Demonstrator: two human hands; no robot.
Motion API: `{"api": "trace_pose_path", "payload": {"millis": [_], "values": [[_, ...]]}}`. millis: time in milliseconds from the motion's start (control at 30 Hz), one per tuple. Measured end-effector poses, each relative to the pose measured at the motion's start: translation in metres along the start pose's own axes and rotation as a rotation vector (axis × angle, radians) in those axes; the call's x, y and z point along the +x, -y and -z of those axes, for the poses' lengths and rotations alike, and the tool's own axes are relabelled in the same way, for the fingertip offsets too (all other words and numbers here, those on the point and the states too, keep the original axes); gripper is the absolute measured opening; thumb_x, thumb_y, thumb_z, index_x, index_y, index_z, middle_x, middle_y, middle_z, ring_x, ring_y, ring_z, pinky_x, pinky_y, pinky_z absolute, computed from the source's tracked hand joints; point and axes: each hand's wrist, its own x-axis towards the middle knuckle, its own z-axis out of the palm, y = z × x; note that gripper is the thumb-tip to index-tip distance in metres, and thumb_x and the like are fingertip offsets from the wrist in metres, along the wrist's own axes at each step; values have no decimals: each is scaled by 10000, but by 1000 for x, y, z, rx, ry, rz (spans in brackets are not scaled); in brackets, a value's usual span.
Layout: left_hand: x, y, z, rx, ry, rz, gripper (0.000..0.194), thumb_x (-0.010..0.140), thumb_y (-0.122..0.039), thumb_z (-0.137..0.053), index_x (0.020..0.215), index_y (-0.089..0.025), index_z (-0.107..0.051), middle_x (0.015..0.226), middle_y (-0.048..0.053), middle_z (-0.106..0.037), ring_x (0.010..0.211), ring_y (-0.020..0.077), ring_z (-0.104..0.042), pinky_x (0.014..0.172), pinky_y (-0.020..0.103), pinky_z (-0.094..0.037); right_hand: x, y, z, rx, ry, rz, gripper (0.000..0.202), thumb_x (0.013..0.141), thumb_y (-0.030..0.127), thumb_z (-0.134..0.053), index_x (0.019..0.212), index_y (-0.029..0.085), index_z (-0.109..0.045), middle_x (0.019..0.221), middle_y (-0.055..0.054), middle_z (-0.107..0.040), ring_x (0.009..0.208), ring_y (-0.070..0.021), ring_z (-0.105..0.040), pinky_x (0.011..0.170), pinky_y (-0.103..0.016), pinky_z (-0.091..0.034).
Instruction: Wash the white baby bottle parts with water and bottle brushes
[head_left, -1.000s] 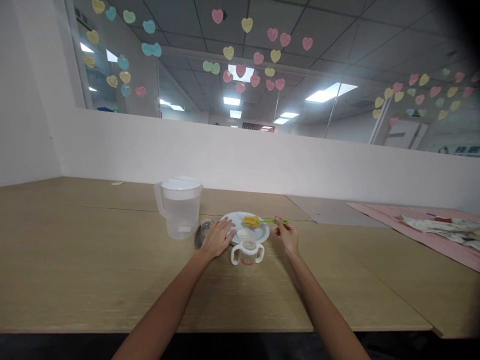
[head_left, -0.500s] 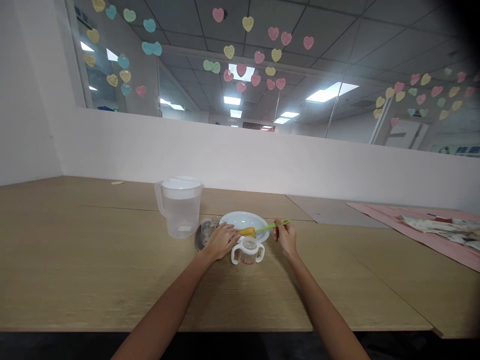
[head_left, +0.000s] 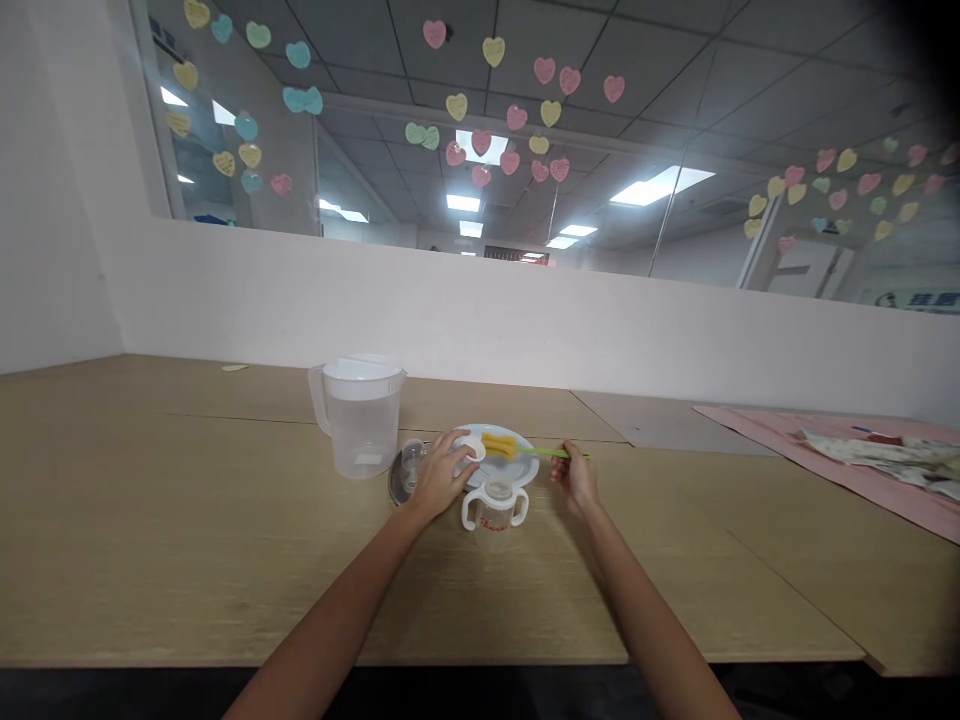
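Observation:
My right hand is closed on the thin green handle of a bottle brush, whose yellow sponge head is over the white bowl. My left hand grips a small white round cap-like piece, its hollow side turned toward the sponge. The sponge tip is close to this piece; whether they touch I cannot tell. In front of the bowl a clear sippy cup with two white handles and red lettering stands upright. Beside my left hand, small clear parts rest on a dark round tray.
A lidded clear pitcher holding water stands left of the tray. At the far right a pink cloth carries crumpled white fabric. The white wall closes off the table's back; its front edge runs below my forearms.
My left hand has tilted the white piece up so its hollow side shows. The brush head has lifted slightly, and its handle has levelled out as my right hand shifted a little right.

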Motion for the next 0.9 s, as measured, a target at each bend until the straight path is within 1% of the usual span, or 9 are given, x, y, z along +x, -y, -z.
{"api": "trace_pose_path", "payload": {"millis": [67,133,200,300,400,533,633,733,900], "values": [[1,1,0,-13,-33,42,200,818,-343,-439,868,-227,-594,1228,18,-455,1122,180,-413,953,331,-332,3,1,3,69,14,-26,214,680,378,-540,666,175,-475,413,49,-477,315,-65,-392,314,-175,-317],[2,2,-1,-57,-38,78,189,815,-333,-448,872,-223,-591,1209,24,-474,1097,168,-446,935,310,-356,5,2,5,113,46,-37,223,679,384,-549,669,175,-472,412,54,-463,315,-58,-381,309,-168,-308],[3,3,-1,-99,-37,94,175,814,-319,-453,867,-216,-583,1190,24,-495,1069,156,-477,916,288,-377,6,2,5,114,78,-32,250,671,407,-567,669,176,-472,417,56,-459,316,-56,-376,303,-167,-302],[3,2,-1,-115,-66,107,163,814,-310,-451,861,-210,-571,1177,25,-516,1065,157,-489,907,284,-386,6,1,4,86,108,-3,281,653,433,-593,686,172,-493,437,48,-476,331,-60,-391,309,-172,-314],[2,-1,0,-105,-99,112,168,815,-295,-446,906,-205,-554,1150,36,-539,1047,161,-503,891,285,-401,4,1,2,71,120,12,294,648,440,-605,705,167,-511,451,41,-493,344,-64,-406,320,-176,-330],[1,-5,2,-104,-112,61,284,811,-254,-441,1088,-220,-492,1164,37,-514,1071,148,-483,914,266,-391,1,3,0,74,155,-15,296,658,442,-599,703,164,-507,441,46,-484,333,-58,-396,319,-168,-322],[1,-7,4,-71,-93,55,396,786,-220,-458,1181,-236,-439,1171,41,-483,1092,151,-465,936,269,-376,0,4,0,92,156,-35,292,656,435,-598,697,165,-497,424,56,-459,318,-50,-371,305,-160,-294],[1,-8,4,-58,-65,74,443,768,-234,-480,1207,-243,-416,1157,43,-484,1068,161,-480,917,277,-390,1,4,1,89,165,-40,305,643,451,-597,693,170,-486,418,62,-437,314,-49,-353,296,-161,-274],[1,-5,1,-46,-64,142,402,774,-298,-489,1157,-194,-422,1092,61,-549,1014,189,-509,873,320,-400,5,3,4,144,180,-2,329,618,469,-614,679,182,-467,413,76,-396,328,-47,-344,301,-158,-276]]}}
